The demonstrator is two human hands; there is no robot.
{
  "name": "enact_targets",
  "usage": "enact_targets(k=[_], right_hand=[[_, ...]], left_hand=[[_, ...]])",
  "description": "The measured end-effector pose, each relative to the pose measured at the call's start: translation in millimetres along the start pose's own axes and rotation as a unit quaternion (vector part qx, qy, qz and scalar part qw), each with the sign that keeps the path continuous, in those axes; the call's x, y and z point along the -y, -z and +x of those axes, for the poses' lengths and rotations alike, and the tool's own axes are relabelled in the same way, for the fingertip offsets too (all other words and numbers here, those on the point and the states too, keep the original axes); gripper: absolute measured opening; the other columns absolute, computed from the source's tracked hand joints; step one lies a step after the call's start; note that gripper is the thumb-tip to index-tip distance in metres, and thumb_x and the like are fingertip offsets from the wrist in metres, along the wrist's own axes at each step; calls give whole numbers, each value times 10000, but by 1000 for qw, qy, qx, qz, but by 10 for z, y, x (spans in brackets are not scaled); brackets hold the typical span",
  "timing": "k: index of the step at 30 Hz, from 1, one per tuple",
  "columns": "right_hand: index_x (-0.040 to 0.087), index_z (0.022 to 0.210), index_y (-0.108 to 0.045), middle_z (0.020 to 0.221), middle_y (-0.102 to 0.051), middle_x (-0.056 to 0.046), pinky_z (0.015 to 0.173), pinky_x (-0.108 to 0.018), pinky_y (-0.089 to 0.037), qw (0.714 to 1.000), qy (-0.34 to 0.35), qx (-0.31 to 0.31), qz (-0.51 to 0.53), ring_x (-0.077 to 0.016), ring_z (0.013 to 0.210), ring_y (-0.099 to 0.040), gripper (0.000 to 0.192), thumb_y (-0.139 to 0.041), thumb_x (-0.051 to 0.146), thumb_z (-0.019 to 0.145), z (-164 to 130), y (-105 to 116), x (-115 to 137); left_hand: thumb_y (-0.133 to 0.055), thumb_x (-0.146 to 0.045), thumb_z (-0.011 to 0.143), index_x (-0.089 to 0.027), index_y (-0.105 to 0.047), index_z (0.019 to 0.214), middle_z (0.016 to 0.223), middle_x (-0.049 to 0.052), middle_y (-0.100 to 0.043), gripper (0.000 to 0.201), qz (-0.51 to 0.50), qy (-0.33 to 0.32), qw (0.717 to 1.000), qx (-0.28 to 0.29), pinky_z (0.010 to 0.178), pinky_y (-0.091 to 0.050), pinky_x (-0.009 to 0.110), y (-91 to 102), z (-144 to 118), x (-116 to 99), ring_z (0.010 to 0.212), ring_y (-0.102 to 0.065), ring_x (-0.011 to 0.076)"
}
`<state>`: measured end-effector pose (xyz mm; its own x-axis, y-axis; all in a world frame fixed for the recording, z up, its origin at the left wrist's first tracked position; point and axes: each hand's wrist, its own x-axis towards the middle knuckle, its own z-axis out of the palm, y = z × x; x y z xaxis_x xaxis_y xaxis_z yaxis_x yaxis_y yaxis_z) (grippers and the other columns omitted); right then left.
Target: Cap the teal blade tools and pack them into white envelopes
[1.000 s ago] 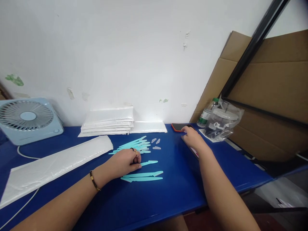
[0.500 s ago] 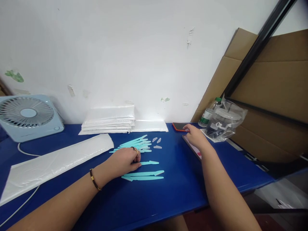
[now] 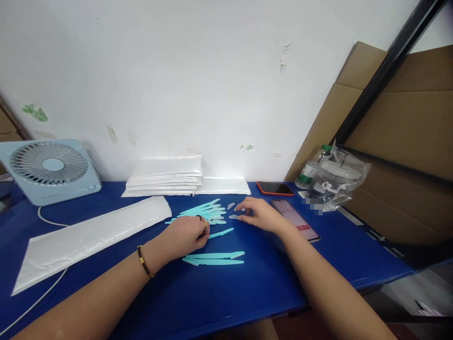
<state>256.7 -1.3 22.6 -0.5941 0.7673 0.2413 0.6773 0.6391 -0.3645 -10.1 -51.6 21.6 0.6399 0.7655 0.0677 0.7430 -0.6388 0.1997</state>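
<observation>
My left hand (image 3: 187,237) is closed, pinching a turquoise eyebrow razor (image 3: 222,233) that sticks out to the right; its other end is hidden by the fingers. Just behind the hand lies a pile of turquoise razors (image 3: 201,208). Nearer me, a few more razors (image 3: 215,258) rest side by side on the table. My right hand (image 3: 260,213) hovers low over small clear blade caps (image 3: 230,206) to the right of the pile. Its thumb and fingers are apart, the fingertips beside the caps; I see nothing held in them.
A smartphone with a lit screen (image 3: 295,221) and an orange-edged phone (image 3: 275,188) lie on the blue table (image 3: 262,293). White padded mailers (image 3: 164,177) are stacked by the wall; another mailer (image 3: 95,238) lies left. A fan (image 3: 53,165), bottle (image 3: 311,167) and bagged cup (image 3: 336,182) stand around.
My right hand has moved left from the phones to the clear caps. In my left hand the razor has tilted, its free end rising. The lit phone now shows more fully.
</observation>
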Motion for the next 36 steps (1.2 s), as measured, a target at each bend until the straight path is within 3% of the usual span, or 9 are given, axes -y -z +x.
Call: enact_targets(k=[4,10,13,17,21,27,30,36], right_hand=[[175,752,-621,779,-595,-32,606,-222,-384,997,4,15,-77,-129,673,-534,76,-564,135,721,60,-150,83],[173,792,-598,662,-562,14,511,-181,-365,996,2,63,67,-86,542,-489,110,-506,146,738,-10,-96,129],[170,776,-612,648,-564,18,522,-180,-373,994,16,73,86,-87,551,-496,127,-516,124,708,-9,-101,194],[171,772,-617,656,-568,14,526,-184,-377,994,25,58,92,-88,559,-494,131,-523,112,702,11,-115,242],[180,821,-603,620,-555,26,519,-189,-392,990,-5,10,143,-84,540,-490,101,-523,175,758,-4,-81,205],[155,824,-630,751,-656,-51,656,-285,-511,940,-19,-69,335,-157,700,-637,162,-622,304,760,-42,-18,136],[151,799,-654,805,-667,-62,690,-308,-537,918,-13,-59,392,-176,736,-665,181,-673,313,722,-50,-17,139],[145,825,-664,793,-687,-60,721,-319,-546,902,-28,-26,429,-182,754,-677,203,-690,311,711,-36,-74,138]], left_hand=[[-406,-245,812,-196,-551,727,706,16,-576,175,20,26,999,-1,541,-327,255,2,-1,17,596,-512,135],[-395,-247,814,-193,-555,751,718,22,-575,180,31,36,999,-4,555,-338,255,-23,11,83,623,-524,141],[-402,-248,812,-194,-550,746,726,23,-575,171,32,30,999,-4,560,-341,259,-30,13,88,636,-529,146],[-373,-271,840,-187,-523,730,712,25,-558,205,14,31,999,-8,561,-338,261,13,6,57,621,-510,143],[-290,-298,886,-193,-475,760,673,10,-528,247,-80,64,995,-8,556,-339,261,104,-4,29,587,-478,139],[-247,-359,892,-200,-463,742,729,0,-529,307,-204,104,973,-25,588,-363,261,119,7,111,643,-466,141],[-267,-369,882,-197,-461,722,702,-8,-514,305,-205,106,973,-27,576,-355,257,84,19,167,623,-445,136],[-277,-333,881,-206,-435,721,682,-19,-506,259,-183,94,978,-43,565,-341,245,119,15,127,607,-443,129]])
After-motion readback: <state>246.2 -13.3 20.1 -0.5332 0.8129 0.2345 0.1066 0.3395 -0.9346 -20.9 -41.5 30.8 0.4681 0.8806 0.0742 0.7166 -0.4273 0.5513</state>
